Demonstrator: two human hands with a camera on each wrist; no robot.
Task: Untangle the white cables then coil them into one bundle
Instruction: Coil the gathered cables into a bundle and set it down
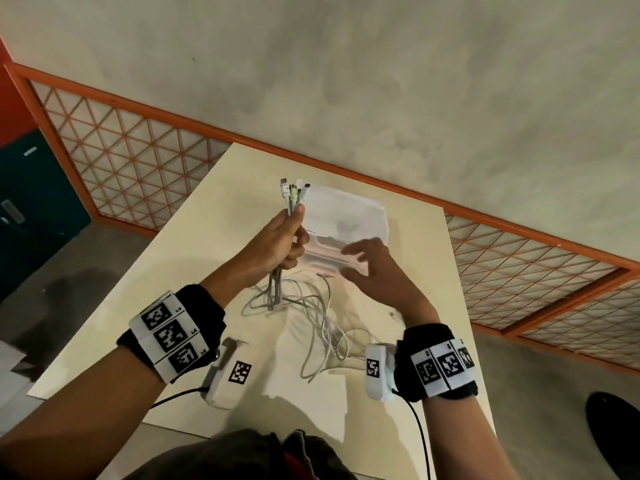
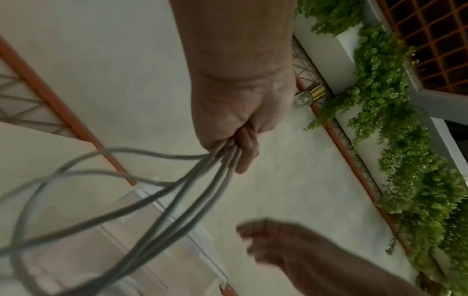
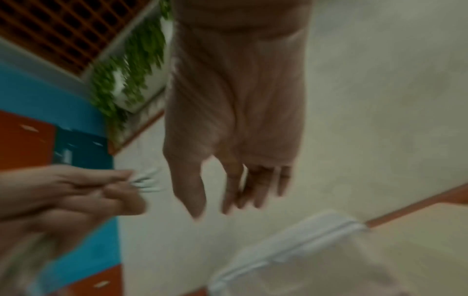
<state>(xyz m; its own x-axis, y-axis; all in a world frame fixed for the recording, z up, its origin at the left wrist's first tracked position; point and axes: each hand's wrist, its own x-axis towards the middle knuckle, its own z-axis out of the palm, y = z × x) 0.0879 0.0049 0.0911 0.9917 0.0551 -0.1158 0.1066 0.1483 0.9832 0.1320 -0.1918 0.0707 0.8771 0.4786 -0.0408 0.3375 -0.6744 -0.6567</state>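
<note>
My left hand (image 1: 285,237) grips several white cables (image 1: 313,313) in a fist above the table, with the plug ends (image 1: 292,192) sticking up past my thumb. The strands hang down from the fist (image 2: 235,140) and spread in loose loops (image 2: 113,180) on the tabletop. My right hand (image 1: 363,261) hovers to the right of the left one with fingers spread and holds nothing. In the right wrist view the right hand (image 3: 228,180) shows relaxed, straight fingers, and the left hand (image 3: 88,192) with the plug ends (image 3: 147,181) lies at the left.
A clear plastic lidded box (image 1: 346,223) stands on the cream table (image 1: 415,237) just beyond both hands. The table edge (image 1: 460,271) runs along the right. An orange-framed lattice panel (image 1: 138,161) and a grey wall stand behind. Green plants (image 2: 392,140) hang at the side.
</note>
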